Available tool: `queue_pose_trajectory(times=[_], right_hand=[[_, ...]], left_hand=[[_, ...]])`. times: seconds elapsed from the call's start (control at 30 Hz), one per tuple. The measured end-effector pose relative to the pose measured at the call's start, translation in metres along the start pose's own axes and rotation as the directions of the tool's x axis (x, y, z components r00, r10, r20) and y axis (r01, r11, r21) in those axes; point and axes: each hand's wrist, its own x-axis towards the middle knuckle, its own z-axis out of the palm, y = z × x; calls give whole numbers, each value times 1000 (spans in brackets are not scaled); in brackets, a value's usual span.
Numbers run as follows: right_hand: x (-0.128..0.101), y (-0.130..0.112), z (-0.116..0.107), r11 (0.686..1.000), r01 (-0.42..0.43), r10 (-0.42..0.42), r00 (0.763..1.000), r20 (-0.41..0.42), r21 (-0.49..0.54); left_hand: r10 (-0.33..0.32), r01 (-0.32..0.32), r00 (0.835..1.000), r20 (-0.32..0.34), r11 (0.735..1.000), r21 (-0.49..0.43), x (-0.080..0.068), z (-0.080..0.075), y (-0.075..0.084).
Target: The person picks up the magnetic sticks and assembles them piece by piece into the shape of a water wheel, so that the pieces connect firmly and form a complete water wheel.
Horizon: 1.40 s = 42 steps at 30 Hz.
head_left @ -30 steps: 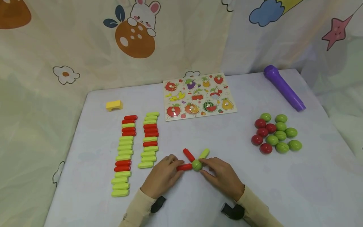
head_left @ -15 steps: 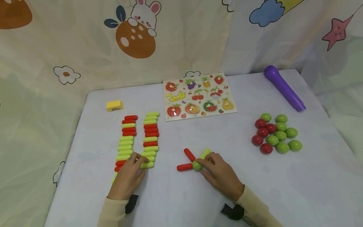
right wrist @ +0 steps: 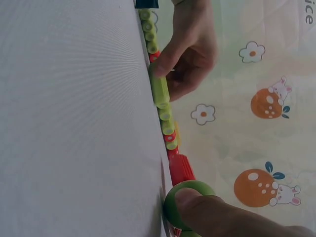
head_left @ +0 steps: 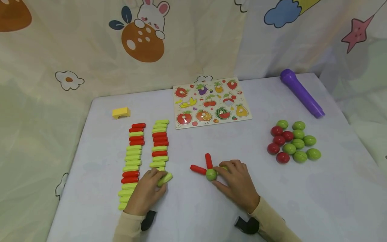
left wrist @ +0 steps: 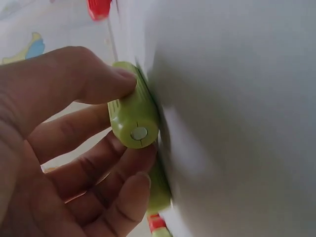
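Observation:
At the near end of the right-hand column of rods, my left hand (head_left: 145, 192) pinches a light green rod (head_left: 165, 179) between thumb and fingers. The left wrist view shows a round silvery magnet in the end of this green rod (left wrist: 133, 116). My right hand (head_left: 238, 178) grips a green ball (head_left: 211, 174) with thumb and fingertips, low over the table. Two red rods stick out from the ball, one to the left (head_left: 198, 169) and one to the back (head_left: 209, 161). Another green rod (head_left: 224, 167) at the ball is mostly hidden under the right fingers.
Left of the hands lie two columns of red and green rods (head_left: 133, 158). Several red and green balls (head_left: 289, 148) are grouped at the right. Behind are a fruit puzzle board (head_left: 211, 104), a yellow arch block (head_left: 121, 113) and a purple microphone-shaped toy (head_left: 302, 93).
My left hand has left the red rod at the ball, moved left to the column and turned a green rod out of it. The ball with its rods has turned clockwise in my right hand.

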Motion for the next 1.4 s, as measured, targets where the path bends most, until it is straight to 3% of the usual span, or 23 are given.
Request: queue_pose_trajectory(times=[0.17,0.37,0.67,0.8,1.1,1.3,1.4], right_hand=[[0,1,1,1000,-5,5,1000,-9,-7],[-1,-2,1,999,-18,17,1000,20,39],[-1,-3,1,997,-3,1,1000,23,78],[0,-2,1,997,9,-10,1000,15,72],[-1,-1,1,998,9,-9,1000,11,68],[-1,-1,0,998,-21,19,999,28,63],[-1,-1,-1,997,-26,23,999,37,70]], left_hand=[[71,-71,997,34,997,7,6,7,16],[209,-204,973,94,977,-55,19,19,39],[322,-320,946,39,946,-52,33,29,54],[335,-335,942,8,942,-7,34,30,56],[314,-314,949,-10,949,22,33,28,54],[156,-152,985,-68,987,59,26,8,29],[74,-62,991,-115,993,100,21,-1,10]])
